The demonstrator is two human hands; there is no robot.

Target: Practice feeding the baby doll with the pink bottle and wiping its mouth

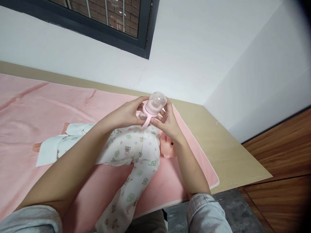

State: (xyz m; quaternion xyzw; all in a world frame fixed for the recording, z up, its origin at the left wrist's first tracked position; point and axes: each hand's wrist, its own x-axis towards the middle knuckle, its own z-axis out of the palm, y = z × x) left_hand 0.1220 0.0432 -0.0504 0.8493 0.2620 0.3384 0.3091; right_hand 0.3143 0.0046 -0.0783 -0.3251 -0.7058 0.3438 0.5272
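A baby bottle (155, 103) with a clear dome cap and a pink collar and handle is held above a doll. My left hand (132, 113) grips it from the left, fingers closed around its lower part near the handle. From the other side, my right hand (168, 119) has its thumb and fingers on the bottle too. Beneath them the doll (131, 145) lies on its back in white pajamas printed with green and brown animals. Its head is partly hidden behind my right wrist, and my left forearm covers part of its legs.
A pink blanket (80, 106) lies under the doll on a light wooden table (218, 145). Behind stand a white wall (184, 48) and a dark-framed window (143, 42). Wood-grain cabinet panels (286, 152) are at the right, above a grey floor (230, 210).
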